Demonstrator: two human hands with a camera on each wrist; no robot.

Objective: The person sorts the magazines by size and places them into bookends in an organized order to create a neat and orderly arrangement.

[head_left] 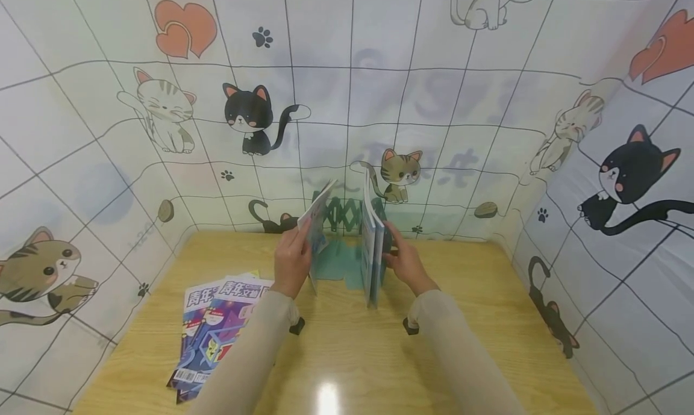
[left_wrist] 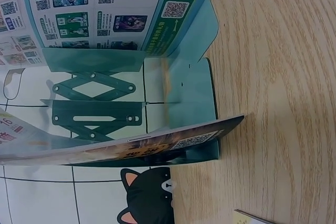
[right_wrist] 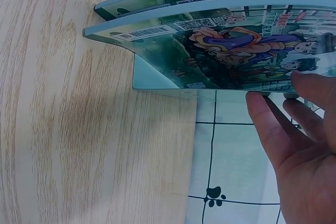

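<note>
A green expandable metal book rack (head_left: pixel 331 265) with crossed lattice bars stands at the back of the table. My left hand (head_left: pixel 291 261) grips an upright magazine (head_left: pixel 320 207) at the rack's left end; it leans outward at the top. In the left wrist view that magazine (left_wrist: pixel 131 148) stands along the rack's end plate, and the hand itself is out of sight. Two upright magazines (head_left: pixel 371 246) stand at the right end. My right hand (head_left: pixel 408 263) holds the outer one (right_wrist: pixel 231 51) by its far edge, fingertips at its illustrated cover.
Several purple magazines (head_left: pixel 222 330) lie in an overlapping, fanned pile on the left of the wooden table (head_left: pixel 347 355). Behind the rack rises a white gridded wall cloth (head_left: pixel 336 102) printed with cats, which also covers both sides.
</note>
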